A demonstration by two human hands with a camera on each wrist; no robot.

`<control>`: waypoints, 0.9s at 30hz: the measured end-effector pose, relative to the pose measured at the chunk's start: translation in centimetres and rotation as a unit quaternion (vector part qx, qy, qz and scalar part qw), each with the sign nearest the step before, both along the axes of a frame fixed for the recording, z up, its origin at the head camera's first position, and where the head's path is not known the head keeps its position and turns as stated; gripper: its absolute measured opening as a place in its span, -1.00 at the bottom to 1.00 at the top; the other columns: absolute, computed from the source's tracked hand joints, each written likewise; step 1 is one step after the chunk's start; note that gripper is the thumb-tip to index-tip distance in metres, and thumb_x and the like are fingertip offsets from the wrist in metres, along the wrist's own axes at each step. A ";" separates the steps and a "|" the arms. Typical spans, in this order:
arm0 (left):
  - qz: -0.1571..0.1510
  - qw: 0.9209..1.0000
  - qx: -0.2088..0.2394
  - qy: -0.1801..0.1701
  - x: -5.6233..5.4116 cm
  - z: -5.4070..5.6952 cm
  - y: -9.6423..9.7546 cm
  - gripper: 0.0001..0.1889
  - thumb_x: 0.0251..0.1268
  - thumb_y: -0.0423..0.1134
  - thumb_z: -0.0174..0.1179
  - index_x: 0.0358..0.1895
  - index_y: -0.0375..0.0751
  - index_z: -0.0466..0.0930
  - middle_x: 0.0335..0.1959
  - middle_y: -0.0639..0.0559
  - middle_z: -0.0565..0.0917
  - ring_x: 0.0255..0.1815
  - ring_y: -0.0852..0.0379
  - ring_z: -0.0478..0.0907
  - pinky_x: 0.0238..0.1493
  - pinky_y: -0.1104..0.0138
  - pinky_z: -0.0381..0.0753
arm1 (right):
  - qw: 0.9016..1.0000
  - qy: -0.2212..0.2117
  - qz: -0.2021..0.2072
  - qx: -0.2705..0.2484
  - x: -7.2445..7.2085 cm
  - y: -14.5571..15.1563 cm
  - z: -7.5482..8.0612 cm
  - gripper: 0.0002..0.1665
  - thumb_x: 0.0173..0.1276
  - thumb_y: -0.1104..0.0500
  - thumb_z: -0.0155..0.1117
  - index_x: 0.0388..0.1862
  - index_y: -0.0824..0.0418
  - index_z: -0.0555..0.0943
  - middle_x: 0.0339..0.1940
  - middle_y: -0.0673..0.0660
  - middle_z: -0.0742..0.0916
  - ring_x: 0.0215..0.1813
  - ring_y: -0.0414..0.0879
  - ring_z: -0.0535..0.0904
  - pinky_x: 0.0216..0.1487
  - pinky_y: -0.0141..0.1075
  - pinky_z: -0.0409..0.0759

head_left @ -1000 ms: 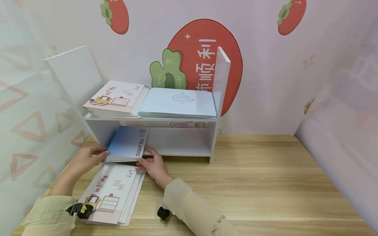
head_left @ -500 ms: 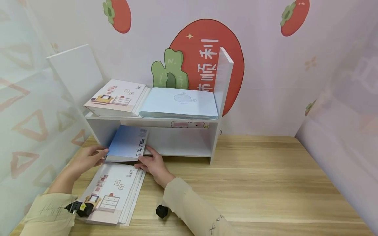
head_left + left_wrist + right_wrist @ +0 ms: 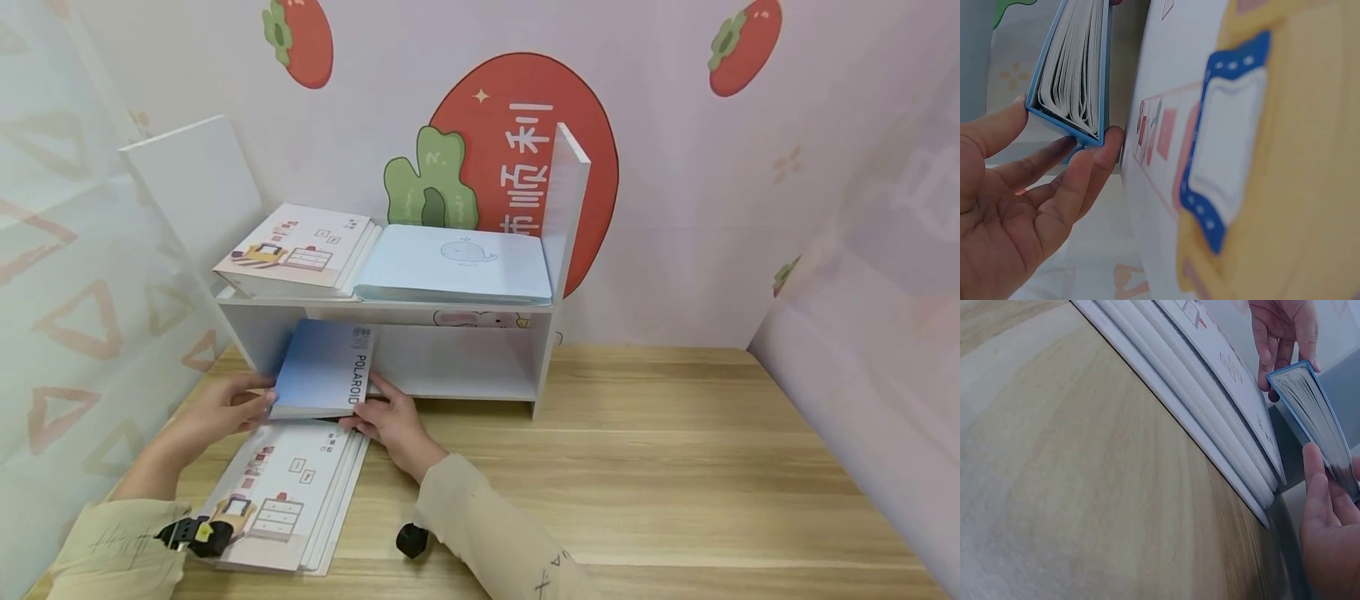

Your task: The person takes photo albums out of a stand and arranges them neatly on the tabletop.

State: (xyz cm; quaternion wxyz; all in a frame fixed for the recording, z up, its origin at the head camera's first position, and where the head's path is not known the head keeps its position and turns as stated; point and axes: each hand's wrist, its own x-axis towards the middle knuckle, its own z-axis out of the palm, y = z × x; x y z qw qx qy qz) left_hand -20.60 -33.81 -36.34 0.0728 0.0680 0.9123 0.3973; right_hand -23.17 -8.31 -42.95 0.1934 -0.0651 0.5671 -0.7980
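Observation:
A small blue photo album (image 3: 318, 367), lettered POLAROID, lies flat at the left front of the lower shelf, partly over its edge. My left hand (image 3: 217, 412) pinches its left side, thumb on the upper cover and fingers underneath, as the left wrist view shows with the album's page edges (image 3: 1072, 75). The opposite side is gripped by my right hand (image 3: 397, 425), thumb above and fingers at the edge and below. Just in front, a larger white album (image 3: 281, 492) with a furniture drawing lies on the table, its thick page stack seen in the right wrist view.
The white two-level shelf (image 3: 480, 358) stands at the back left. Its upper level carries another white illustrated album (image 3: 300, 246) and a pale blue album (image 3: 457, 262) with a whale. A wooden table (image 3: 637, 467) stretches right; a patterned curtain (image 3: 675, 208) hangs behind.
The blue album has shifted slightly toward me over the last half second, both hands still holding it. The other albums and the shelf stay put.

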 end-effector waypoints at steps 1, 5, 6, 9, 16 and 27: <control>-0.002 1.000 -0.001 -0.001 0.1 0.0 0.0 -0.36 0.57 -0.12 0.01 0.38 -0.66 0.18 -0.13 -0.20 0.67 -0.29 0.28 0.55 -0.22 0.42 0.64 | 1.000 -0.003 0.002 -0.002 0.0 0.1 0.0 -0.21 0.45 0.34 0.18 0.59 0.07 0.18 0.05 0.28 0.75 0.00 0.10 0.76 -0.23 -0.54 0.57; -0.007 1.000 0.001 -0.007 0.2 0.0 0.1 -0.34 0.56 -0.11 0.03 0.40 -0.65 0.15 -0.03 -0.28 0.66 -0.24 0.28 0.57 -0.19 0.41 0.65 | 1.000 0.001 0.002 -0.003 0.0 0.4 0.1 -0.23 0.44 0.37 0.17 0.58 0.12 0.20 0.09 0.32 0.73 0.06 0.15 0.73 -0.19 -0.52 0.59; -0.009 1.000 0.002 -0.009 0.2 0.0 0.1 -0.33 0.55 -0.11 0.04 0.41 -0.65 0.15 0.00 -0.30 0.65 -0.22 0.27 0.58 -0.17 0.40 0.65 | 1.000 0.000 -0.001 -0.004 0.0 0.5 0.1 -0.24 0.43 0.38 0.17 0.57 0.13 0.22 0.09 0.32 0.73 0.06 0.15 0.73 -0.17 -0.51 0.59; -0.013 1.000 0.002 -0.009 0.2 0.0 0.2 -0.32 0.54 -0.10 0.07 0.41 -0.63 0.15 0.03 -0.35 0.65 -0.16 0.23 0.62 -0.13 0.35 0.69 | 1.000 0.002 -0.007 -0.005 -0.1 0.7 0.0 -0.26 0.42 0.41 0.17 0.54 0.16 0.27 0.09 0.33 0.72 0.07 0.16 0.72 -0.16 -0.49 0.60; -0.011 1.000 -0.004 -0.011 0.4 0.2 0.5 -0.30 0.51 -0.06 0.10 0.42 -0.60 0.16 0.05 -0.36 0.65 -0.08 0.08 0.66 -0.10 0.28 0.71 | 1.000 -0.011 -0.002 -0.015 0.0 1.3 0.0 -0.25 0.40 0.44 0.16 0.54 0.17 0.26 0.09 0.33 0.71 0.05 0.14 0.73 -0.24 -0.53 0.61; -0.018 0.999 0.017 -0.021 0.6 0.8 1.0 -0.29 0.51 -0.04 0.10 0.47 -0.48 0.12 0.07 -0.39 0.63 -0.02 -0.08 0.67 -0.09 0.23 0.69 | 0.999 -0.008 -0.023 -0.026 0.2 2.4 0.7 -0.27 0.34 0.47 0.23 0.47 0.16 0.37 0.08 0.33 0.73 -0.31 -0.23 0.71 -0.25 -0.51 0.65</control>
